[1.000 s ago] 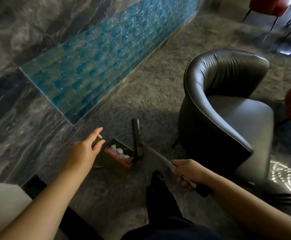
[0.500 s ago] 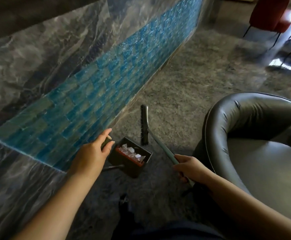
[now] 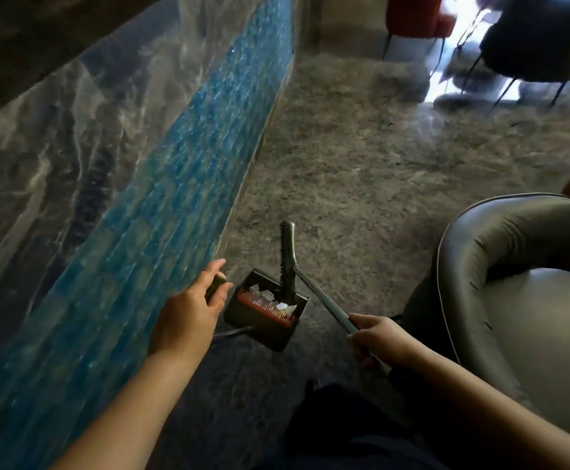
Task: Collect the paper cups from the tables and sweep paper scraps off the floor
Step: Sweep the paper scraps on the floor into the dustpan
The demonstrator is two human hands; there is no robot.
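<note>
Dark dustpan handle in left hand grip; right hand clamps broom handle.

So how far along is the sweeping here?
Some white paper scraps already lie in the dustpan. The left hand holds its handle, the right hand grips the broom. No paper cups are in view, so that part cannot be judged.

The broom head now overlaps the dustpan mouth.

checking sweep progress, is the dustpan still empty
No, several white paper scraps lie inside the dustpan, just behind its red comb edge.
</note>
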